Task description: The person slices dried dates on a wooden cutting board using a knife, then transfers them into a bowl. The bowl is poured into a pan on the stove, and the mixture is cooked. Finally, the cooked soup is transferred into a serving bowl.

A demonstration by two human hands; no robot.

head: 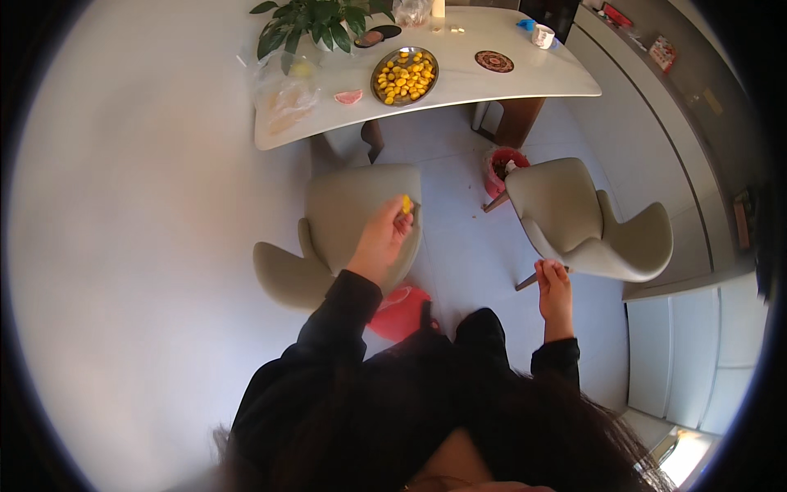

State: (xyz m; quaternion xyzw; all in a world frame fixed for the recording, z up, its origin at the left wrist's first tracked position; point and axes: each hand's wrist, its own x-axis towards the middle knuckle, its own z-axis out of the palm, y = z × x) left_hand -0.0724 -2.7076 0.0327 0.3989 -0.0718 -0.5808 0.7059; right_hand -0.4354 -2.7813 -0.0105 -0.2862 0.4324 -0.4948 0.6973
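My left hand [386, 232] is shut on a small yellow piece of food [406, 204], which looks like a peeled chestnut, held between thumb and fingers above a beige chair [359, 190]. Out to the right, my right hand [554, 288] has its fingertips pinched together, and I see nothing between them. It is beside a second beige chair [556, 197]. On the white table [442, 80] ahead, an oval metal plate [374, 90] holds several similar yellow pieces [404, 77].
A red bin [495, 183] with brown scraps stands under the table's edge. A red bag or container [403, 313] lies near my feet. The table bears a plastic bag [289, 101], a pink fruit-slice-shaped item [348, 96], a patterned coaster [494, 61], a mug [543, 37] and a leafy plant [316, 24].
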